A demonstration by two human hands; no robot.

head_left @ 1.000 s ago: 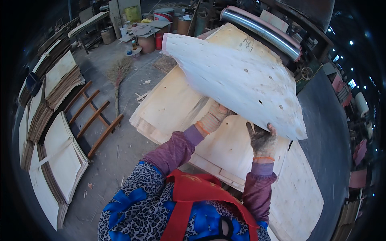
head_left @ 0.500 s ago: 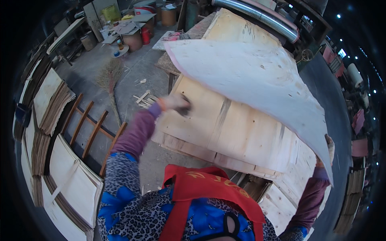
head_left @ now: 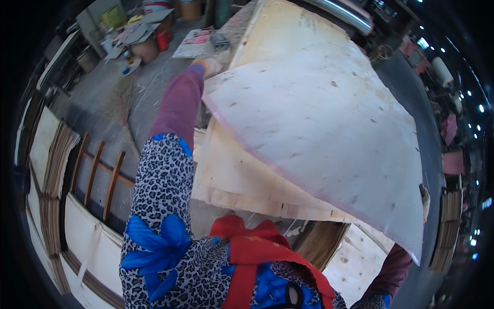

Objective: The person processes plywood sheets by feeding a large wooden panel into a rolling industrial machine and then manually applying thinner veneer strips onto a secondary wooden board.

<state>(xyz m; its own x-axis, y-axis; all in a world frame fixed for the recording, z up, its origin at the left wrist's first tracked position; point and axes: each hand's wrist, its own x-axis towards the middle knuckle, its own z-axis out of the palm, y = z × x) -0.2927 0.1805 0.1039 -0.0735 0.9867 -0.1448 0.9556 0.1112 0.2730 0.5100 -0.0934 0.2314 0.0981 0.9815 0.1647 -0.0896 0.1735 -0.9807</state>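
A large pale wood veneer sheet (head_left: 319, 129) with a pinkish near edge lies slantwise over a stack of tan wood sheets (head_left: 242, 170). At the sheet's right edge, my right hand (head_left: 425, 202) is closed round it, partly hidden beneath the sheet. My left hand (head_left: 213, 65) is stretched out by the sheet's far left corner, close to the stack's left edge. A dark grey shape (head_left: 220, 42) shows at its fingertips; blur hides whether the hand holds it, and the fingers are not clear.
Beyond the stack lies a shiny metal roller (head_left: 345, 13). Bundled veneer stacks (head_left: 59, 165), a wooden rack (head_left: 92, 167) and a twig broom (head_left: 121, 105) are on the left. A red bottle (head_left: 162, 40) stands among containers at the back. More sheets (head_left: 446, 232) are piled at right.
My left hand has swung away from me, from above the stack to the far left corner. The veneer sheet has come nearer and covers more of the stack. My right hand stays at its edge.
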